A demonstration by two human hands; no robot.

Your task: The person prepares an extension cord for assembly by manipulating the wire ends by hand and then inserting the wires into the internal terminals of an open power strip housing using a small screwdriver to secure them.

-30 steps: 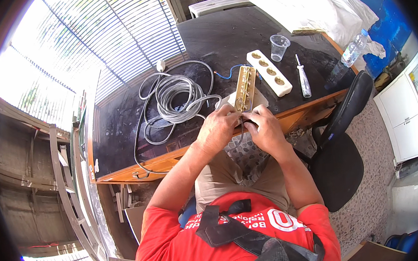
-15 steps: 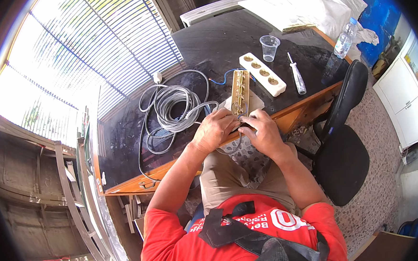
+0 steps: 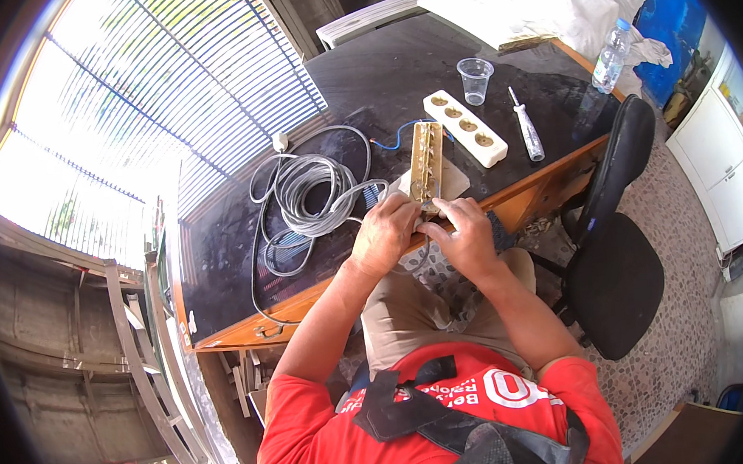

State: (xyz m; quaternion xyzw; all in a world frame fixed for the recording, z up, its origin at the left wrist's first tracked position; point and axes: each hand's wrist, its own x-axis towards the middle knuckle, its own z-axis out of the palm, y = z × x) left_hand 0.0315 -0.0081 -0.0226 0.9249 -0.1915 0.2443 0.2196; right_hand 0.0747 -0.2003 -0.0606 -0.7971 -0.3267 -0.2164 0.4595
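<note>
At the table's near edge, my left hand (image 3: 386,234) and my right hand (image 3: 465,237) meet with fingers pinched together. Between them is the end of a grey cable (image 3: 426,252), which hangs below in a loop; its tip is mostly hidden by my fingers. Just beyond my fingertips lies the opened half of a power strip (image 3: 426,162), with brass contact strips showing inside. It rests on a flat pale piece (image 3: 455,181). The white socket cover (image 3: 466,128), with a row of several round sockets, lies beyond it to the right.
A coil of grey cable (image 3: 288,194) with a white plug (image 3: 280,141) lies left on the dark table (image 3: 362,71). A short blue wire (image 3: 400,137) lies beyond the strip. To the right are a screwdriver (image 3: 528,129), a plastic cup (image 3: 475,81), a water bottle (image 3: 612,57) and a black chair (image 3: 617,285).
My right hand's fingers have shifted slightly around the cable end at the strip's near end. The whole view has also moved a little; the objects on the table lie as before.
</note>
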